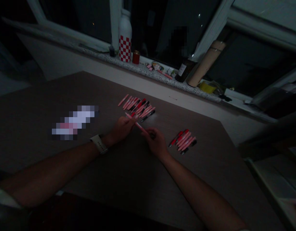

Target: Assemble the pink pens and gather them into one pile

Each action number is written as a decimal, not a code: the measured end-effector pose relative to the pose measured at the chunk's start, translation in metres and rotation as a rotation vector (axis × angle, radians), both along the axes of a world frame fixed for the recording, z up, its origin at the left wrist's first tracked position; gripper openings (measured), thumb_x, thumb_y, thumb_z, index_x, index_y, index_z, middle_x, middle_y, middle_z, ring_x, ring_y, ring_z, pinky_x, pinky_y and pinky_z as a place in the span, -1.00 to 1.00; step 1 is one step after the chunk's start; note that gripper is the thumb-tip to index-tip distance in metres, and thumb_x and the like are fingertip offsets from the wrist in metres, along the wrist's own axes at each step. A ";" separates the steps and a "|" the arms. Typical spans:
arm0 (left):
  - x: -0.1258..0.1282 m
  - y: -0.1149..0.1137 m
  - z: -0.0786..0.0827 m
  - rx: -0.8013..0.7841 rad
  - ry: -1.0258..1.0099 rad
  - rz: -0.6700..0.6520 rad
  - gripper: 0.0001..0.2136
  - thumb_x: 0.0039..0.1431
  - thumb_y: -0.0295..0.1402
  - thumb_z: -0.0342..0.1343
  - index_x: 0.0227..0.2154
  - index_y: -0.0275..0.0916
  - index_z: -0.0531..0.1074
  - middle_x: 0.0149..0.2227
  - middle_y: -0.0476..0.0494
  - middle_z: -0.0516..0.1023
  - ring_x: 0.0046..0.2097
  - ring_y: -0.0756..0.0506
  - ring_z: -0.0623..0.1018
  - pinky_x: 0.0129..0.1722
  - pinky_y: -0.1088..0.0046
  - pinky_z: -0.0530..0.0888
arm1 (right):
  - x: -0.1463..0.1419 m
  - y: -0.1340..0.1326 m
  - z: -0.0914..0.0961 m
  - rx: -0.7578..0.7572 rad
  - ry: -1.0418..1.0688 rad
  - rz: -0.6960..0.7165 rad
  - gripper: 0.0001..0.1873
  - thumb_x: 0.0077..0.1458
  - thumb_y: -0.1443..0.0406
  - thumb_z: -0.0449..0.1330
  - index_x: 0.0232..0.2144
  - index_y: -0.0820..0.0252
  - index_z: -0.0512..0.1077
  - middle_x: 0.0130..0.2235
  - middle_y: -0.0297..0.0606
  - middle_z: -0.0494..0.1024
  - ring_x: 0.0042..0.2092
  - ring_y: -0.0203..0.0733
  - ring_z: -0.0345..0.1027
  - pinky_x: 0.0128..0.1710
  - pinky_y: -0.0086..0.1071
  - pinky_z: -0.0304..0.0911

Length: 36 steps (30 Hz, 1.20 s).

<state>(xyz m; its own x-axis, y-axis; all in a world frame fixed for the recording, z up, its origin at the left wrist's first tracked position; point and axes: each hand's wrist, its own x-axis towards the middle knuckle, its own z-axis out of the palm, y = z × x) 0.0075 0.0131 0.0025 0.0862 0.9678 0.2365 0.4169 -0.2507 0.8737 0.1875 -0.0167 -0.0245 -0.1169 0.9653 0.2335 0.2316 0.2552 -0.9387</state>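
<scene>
Head view: dim scene from above, with all places given from the pink pen (139,126).
White-banded watch (99,143): strapped on left of the pink pen and slightly nearer, likely worn snug to avoid sliding.
Right hand (155,140): fingertips clamped on the nearer, right end of the pink pen, apparently with a light pinch, enough for so slim a barrel.
Smaller pen group (183,139): right of the pink pen, just beyond reach of contact; pink, red and black barrels roughly parallel, probably laid so for compactness.
Pink pen: aslant above the table (205,122), spanning the gap between both hands; gripped toward both ends, presumably for steadiness.
Left hand (123,127): clamped on the farther, left part of the pink pen, apart from the right hand, with the far tip protruding.
Pixelated patch (74,123): well left of the pink pen; identity hidden, reason for placement impossible to tell.
Larger pen pile (133,103): just beyond the pink pen, loosely fanned, probably kept within easy reach.
Windowsill (103,57): well beyond the pink pen; carrying a checked white bottle (125,35), red jar (136,57), dark bottle (182,71) and leaning tan cylinder (207,62), perhaps propped there for support.
</scene>
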 end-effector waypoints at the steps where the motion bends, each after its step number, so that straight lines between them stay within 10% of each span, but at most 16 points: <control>1: 0.000 0.000 0.001 -0.006 -0.002 0.004 -0.47 0.25 -0.04 -0.11 -0.76 -0.23 0.19 -0.77 0.06 0.16 -0.65 0.06 0.23 -0.62 0.52 0.15 | 0.000 0.000 -0.001 0.008 0.026 -0.017 -0.70 0.01 0.09 0.29 -0.28 0.16 0.45 -0.31 -0.30 0.56 -0.28 -0.22 0.42 -0.28 -0.40 0.28; 9: 0.001 -0.002 0.002 -0.029 -0.038 -0.030 -0.47 0.26 -0.01 -0.12 -0.74 -0.23 0.20 -0.75 0.06 0.19 -0.65 0.05 0.23 -0.62 0.51 0.16 | 0.000 -0.002 0.004 -0.033 -0.149 0.163 -0.48 0.30 0.01 -0.09 -0.45 0.17 0.47 -0.52 -0.35 0.47 -0.45 -0.30 0.32 -0.38 -0.43 0.18; 15: 0.000 -0.001 -0.002 -0.004 -0.004 -0.024 -0.49 0.25 -0.03 -0.10 -0.73 -0.24 0.23 -0.74 0.05 0.21 -0.63 0.05 0.26 -0.61 0.52 0.17 | 0.000 -0.002 0.001 0.018 -0.123 0.067 -0.69 0.13 0.05 0.18 -0.24 0.15 0.47 -0.35 -0.34 0.53 -0.34 -0.25 0.37 -0.34 -0.43 0.21; 21: 0.001 -0.001 0.000 -0.028 -0.016 -0.034 -0.49 0.25 -0.04 -0.10 -0.74 -0.24 0.22 -0.75 0.05 0.21 -0.64 0.05 0.24 -0.62 0.52 0.16 | 0.000 -0.002 0.004 -0.006 -0.110 0.159 -0.50 0.33 0.05 -0.14 -0.26 0.14 0.51 -0.37 -0.32 0.56 -0.31 -0.24 0.40 -0.26 -0.39 0.22; 30: 0.002 -0.003 0.002 0.011 0.022 -0.080 -0.48 0.27 -0.04 -0.11 -0.73 -0.25 0.24 -0.74 0.05 0.21 -0.63 0.05 0.26 -0.62 0.52 0.16 | -0.001 -0.003 0.003 0.047 -0.154 0.059 -0.69 0.05 0.11 0.27 -0.21 0.14 0.43 -0.29 -0.32 0.52 -0.28 -0.22 0.36 -0.28 -0.40 0.23; 36: 0.002 0.000 -0.001 0.006 0.026 -0.069 -0.46 0.26 -0.03 -0.11 -0.74 -0.25 0.25 -0.76 0.05 0.22 -0.64 0.06 0.26 -0.62 0.52 0.18 | 0.001 -0.002 0.005 0.024 -0.188 0.157 -0.53 0.31 0.04 -0.11 -0.41 0.14 0.43 -0.42 -0.35 0.46 -0.36 -0.26 0.32 -0.33 -0.40 0.16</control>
